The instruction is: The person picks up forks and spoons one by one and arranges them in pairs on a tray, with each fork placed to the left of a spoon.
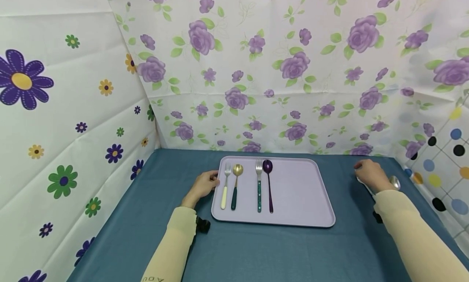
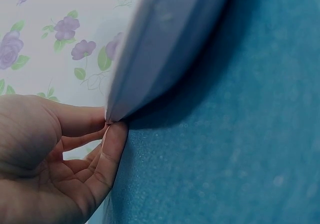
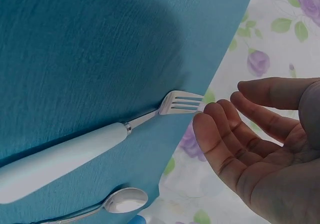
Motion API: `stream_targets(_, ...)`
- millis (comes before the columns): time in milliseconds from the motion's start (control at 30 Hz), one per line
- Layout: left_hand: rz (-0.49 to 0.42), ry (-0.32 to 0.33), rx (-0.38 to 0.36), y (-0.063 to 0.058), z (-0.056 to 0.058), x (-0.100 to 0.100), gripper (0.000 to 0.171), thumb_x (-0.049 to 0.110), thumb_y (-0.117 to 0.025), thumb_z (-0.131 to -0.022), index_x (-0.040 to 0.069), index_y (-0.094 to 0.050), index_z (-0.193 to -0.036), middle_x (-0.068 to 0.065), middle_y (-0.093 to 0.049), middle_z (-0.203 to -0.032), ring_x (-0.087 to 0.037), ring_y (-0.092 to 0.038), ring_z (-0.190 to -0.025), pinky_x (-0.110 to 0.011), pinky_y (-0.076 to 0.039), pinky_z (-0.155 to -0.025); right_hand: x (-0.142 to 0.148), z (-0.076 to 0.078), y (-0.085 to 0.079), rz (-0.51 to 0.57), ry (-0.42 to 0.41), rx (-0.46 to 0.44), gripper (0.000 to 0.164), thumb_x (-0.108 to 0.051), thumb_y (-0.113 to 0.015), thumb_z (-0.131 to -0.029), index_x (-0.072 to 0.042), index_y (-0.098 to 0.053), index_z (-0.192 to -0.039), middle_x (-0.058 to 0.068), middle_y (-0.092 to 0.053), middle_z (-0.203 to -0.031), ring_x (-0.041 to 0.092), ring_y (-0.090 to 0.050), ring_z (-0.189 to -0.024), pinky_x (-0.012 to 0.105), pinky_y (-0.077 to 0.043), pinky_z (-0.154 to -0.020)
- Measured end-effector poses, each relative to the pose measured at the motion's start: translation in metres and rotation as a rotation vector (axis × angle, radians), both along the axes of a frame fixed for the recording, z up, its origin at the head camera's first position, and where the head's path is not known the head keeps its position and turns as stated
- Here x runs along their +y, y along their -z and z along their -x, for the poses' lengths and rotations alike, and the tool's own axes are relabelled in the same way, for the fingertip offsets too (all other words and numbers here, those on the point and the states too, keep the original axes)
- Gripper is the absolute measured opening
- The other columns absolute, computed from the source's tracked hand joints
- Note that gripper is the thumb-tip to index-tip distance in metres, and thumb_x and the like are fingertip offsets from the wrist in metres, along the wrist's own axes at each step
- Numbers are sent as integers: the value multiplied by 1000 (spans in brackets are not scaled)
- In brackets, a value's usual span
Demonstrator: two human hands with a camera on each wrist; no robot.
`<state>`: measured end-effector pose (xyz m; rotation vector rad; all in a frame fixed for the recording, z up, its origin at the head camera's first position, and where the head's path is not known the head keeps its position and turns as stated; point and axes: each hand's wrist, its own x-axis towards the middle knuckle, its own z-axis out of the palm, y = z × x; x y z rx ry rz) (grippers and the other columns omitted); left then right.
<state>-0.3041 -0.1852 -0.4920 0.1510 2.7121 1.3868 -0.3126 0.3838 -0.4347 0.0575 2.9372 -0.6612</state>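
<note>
A white-handled fork [image 3: 65, 156] and a spoon [image 3: 127, 200] lie on the blue desk [image 3: 75, 43], the right grip [image 3: 270, 169] beside the tines [image 3: 187, 94].

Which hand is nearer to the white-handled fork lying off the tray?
Right. The right hand is by the fork, near its tines; the left hand grips the tray, farther left.

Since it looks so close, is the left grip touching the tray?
Touching: the left wrist view shows the left grip pinching the lilac tray by its rim.
</note>
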Motion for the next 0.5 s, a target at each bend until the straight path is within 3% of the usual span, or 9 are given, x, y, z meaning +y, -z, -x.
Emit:
stream_targets(300, 4, 3, 6, -1, 1, -1, 46, 2, -60, -102, -8, -53, -147, -13, -64, -101, -23, -68, -91, -39, -61, -82, 8, -2, 1, -2, 1, -8, 45, -13, -48, -104, 21, -54, -133, 44, -50, -131, 61, -54, -113, 65, -51, -85)
stream_targets(500, 4, 3, 3, -1, 1, -1, 46, 3, -60, -103, -8, -53, -147, -13, -65, -102, -23, -68, -92, -39, -61, -83, 14, -4, 5, -12, 5, -33, 43, -9, -48, -101, 22, -54, -131, 46, -49, -131, 63, -51, -114, 67, -50, -87)
